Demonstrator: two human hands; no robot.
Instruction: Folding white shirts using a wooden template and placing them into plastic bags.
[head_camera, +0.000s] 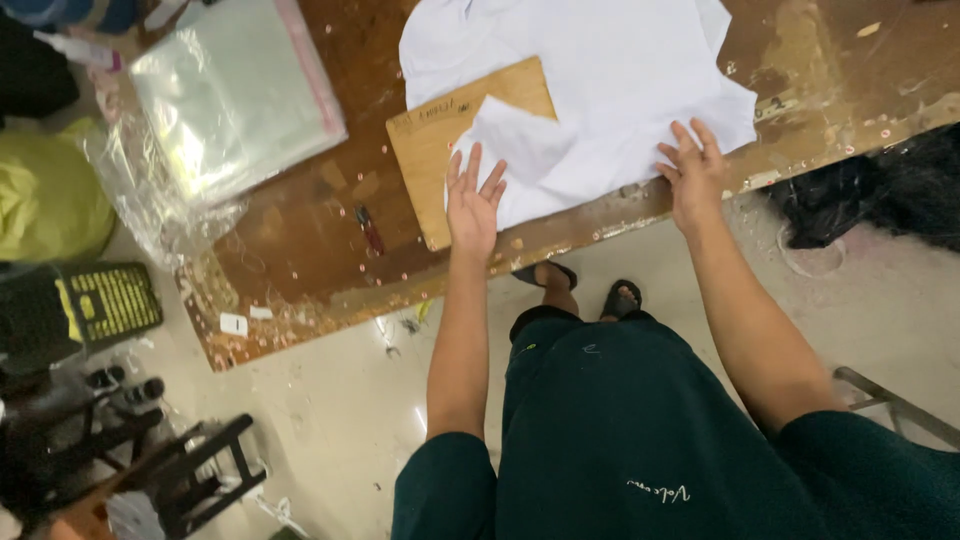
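A white garment (590, 70) lies spread on a worn brown table (300, 230), partly folded over a light wooden board (425, 150). My left hand (472, 205) rests flat with fingers spread on the board's near edge and the folded white cloth. My right hand (692, 172) presses fingers-apart on the garment's lower right edge, near the table's front edge. Neither hand grips anything.
A stack of clear plastic bags (235, 95) lies at the table's left end. A small red item (370, 230) lies on the table. A yellow-green bag (45, 195), a dark crate (95, 305) and black stools (170, 470) stand on the floor at left; a black bag (880, 190) at right.
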